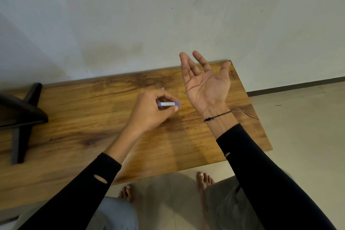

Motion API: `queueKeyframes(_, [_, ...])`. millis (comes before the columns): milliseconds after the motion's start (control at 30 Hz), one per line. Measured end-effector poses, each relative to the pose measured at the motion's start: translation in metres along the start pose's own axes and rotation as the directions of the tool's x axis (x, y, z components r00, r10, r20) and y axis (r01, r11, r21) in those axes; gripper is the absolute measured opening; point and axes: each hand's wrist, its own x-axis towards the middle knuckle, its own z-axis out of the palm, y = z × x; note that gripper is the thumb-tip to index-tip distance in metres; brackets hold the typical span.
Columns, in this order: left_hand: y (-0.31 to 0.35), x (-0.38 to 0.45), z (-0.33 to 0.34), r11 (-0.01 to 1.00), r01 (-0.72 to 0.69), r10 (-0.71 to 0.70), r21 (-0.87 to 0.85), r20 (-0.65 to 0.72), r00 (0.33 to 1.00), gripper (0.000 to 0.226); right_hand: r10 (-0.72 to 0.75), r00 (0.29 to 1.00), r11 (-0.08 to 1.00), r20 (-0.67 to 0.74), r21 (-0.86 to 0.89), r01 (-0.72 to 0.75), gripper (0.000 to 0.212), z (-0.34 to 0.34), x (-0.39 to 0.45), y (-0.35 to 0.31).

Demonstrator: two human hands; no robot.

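My left hand (149, 110) pinches the small white block (167, 104), its long axis pointing at my right hand (207, 84), held flat and palm-up just beside it.

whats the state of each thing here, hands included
left hand: fingers curled, pinches the white bar
white bar: held level between thumb and fingers
right hand: open, palm up, holds nothing
black stand: rests on the table, partly out of the picture
thread: tied round the right wrist

Black long sleeves (270, 183) with small holes, thin black thread (217, 116) at the right hand (206, 84), bare feet (204, 179).
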Motion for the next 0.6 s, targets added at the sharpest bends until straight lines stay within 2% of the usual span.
queueKeyframes(133, [-0.016, -0.01, 0.025, 0.994, 0.041, -0.047, 0.1, 0.065, 0.997, 0.015, -0.005, 1.0, 1.0, 0.001, -0.009, 0.005, 0.093, -0.001, 0.0, -0.001])
queueKeyframes(300, [-0.029, -0.007, 0.039, 0.944, -0.001, -0.013, 0.331, 0.04, 0.999, 0.016, -0.008, 1.0, 1.0, 0.004, -0.028, 0.008, 0.092, -0.001, 0.0, -0.001])
queueKeyframes(367, [-0.03, -0.004, 0.04, 0.935, 0.004, -0.019, 0.355, 0.039, 0.999, 0.023, -0.012, 1.0, 0.999, 0.004, -0.041, 0.012, 0.091, -0.001, -0.001, -0.002])
queueKeyframes(467, [-0.026, -0.001, 0.035, 0.956, -0.007, 0.007, 0.292, 0.001, 1.0, 0.032, -0.018, 1.0, 0.998, -0.004, -0.067, 0.018, 0.091, 0.0, -0.002, -0.003])
queueKeyframes(600, [-0.006, 0.006, 0.024, 0.997, -0.081, 0.081, 0.008, -0.235, 0.969, 0.011, -0.017, 1.0, 0.994, 0.002, -0.106, 0.017, 0.093, 0.003, -0.003, -0.001])
